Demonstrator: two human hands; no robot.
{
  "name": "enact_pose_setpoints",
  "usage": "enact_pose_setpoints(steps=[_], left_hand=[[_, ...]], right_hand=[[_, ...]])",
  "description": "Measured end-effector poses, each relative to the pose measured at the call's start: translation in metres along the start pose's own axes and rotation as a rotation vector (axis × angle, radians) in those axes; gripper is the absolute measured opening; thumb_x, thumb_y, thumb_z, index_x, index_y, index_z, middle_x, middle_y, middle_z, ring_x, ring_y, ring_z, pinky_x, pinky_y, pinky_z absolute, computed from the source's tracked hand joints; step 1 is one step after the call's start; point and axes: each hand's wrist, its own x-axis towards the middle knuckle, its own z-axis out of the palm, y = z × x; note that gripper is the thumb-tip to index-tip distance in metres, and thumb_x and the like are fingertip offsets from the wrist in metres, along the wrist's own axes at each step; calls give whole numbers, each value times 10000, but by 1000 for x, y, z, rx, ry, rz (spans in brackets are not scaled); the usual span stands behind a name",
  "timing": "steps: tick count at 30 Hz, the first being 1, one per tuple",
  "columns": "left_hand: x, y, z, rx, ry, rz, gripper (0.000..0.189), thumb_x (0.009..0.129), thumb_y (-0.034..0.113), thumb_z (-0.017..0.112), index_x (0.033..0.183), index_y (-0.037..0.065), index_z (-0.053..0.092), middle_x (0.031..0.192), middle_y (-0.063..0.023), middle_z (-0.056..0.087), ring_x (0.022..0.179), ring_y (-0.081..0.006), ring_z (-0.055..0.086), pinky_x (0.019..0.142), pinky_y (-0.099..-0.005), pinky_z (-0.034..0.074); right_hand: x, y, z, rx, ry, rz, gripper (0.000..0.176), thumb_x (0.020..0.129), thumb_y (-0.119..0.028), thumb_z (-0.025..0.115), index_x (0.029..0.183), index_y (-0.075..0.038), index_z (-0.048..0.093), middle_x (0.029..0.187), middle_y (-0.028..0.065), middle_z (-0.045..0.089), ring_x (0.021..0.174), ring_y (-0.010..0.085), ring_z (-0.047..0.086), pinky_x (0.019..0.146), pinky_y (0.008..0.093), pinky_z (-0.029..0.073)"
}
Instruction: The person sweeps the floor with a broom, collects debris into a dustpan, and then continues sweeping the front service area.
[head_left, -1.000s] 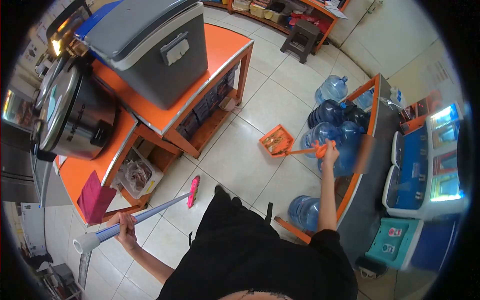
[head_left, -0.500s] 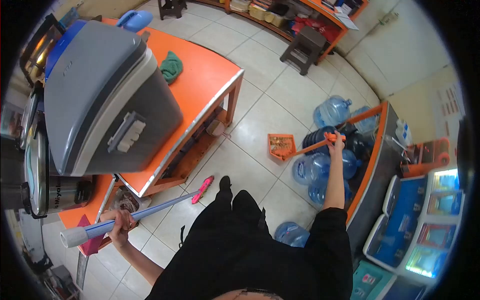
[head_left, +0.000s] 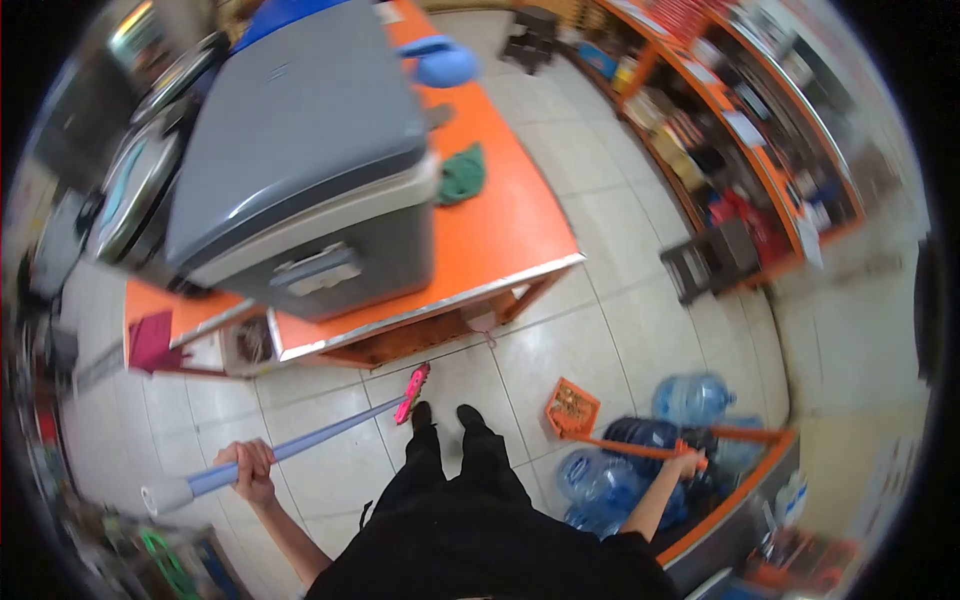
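My left hand (head_left: 248,468) is wrapped round the pale blue handle of a broom (head_left: 330,428), close to its white end cap. The pink broom head (head_left: 411,394) rests near the floor by my left shoe. On the other side, my right hand (head_left: 684,464) grips the end of the orange handle of a dustpan (head_left: 573,409). Brownish debris lies in the dustpan's pan, which is over the tiles beside the bottles. Several large blue water bottles (head_left: 600,478) stand right under my right forearm.
An orange table (head_left: 520,215) to the left carries a big grey cooler box (head_left: 300,150), a green cloth (head_left: 461,175) and a blue plastic dipper (head_left: 443,62). A dark stool (head_left: 712,262) stands by orange shelves (head_left: 690,70). An orange-edged counter (head_left: 715,500) borders the bottles.
My view has turned to the right, so table, stool and bottles appear shifted. Both hands keep their hold on the broom and the dustpan.
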Motion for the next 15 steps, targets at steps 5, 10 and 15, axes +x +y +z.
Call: enact_pose_setpoints(steps=[5, 10, 15], left_hand=[[-44, 24, -40, 103, 210, 146, 242, 869, 43, 453, 641, 70, 375, 428, 22, 271, 350, -92, 262, 385, -278, 307], [-100, 46, -109, 133, 400, 204, 358, 859, 68, 469, 514, 73, 375, 389, 4, 308, 320, -100, 273, 383, -274, 342], [-124, 57, -238, 126, 607, 222, 379, 827, 116, 519, 473, 61, 394, 380, -24, 368, 317, -106, 345, 377, -263, 364]], right_hand=[[7, 14, 24, -201, 116, -67, 315, 765, -270, 623, 868, 5, 508, 750, 136, 565, 576, 244, 575, 483, 375, 520], [-86, 72, 2, -516, -314, -245, 385, 792, -322, 571, 962, 16, 501, 808, 134, 572, 616, 233, 583, 523, 359, 510], [-306, 230, -121, -1531, -1347, -199, 467, 819, -375, 518, 1057, 27, 494, 867, 132, 578, 657, 222, 592, 563, 344, 501]])
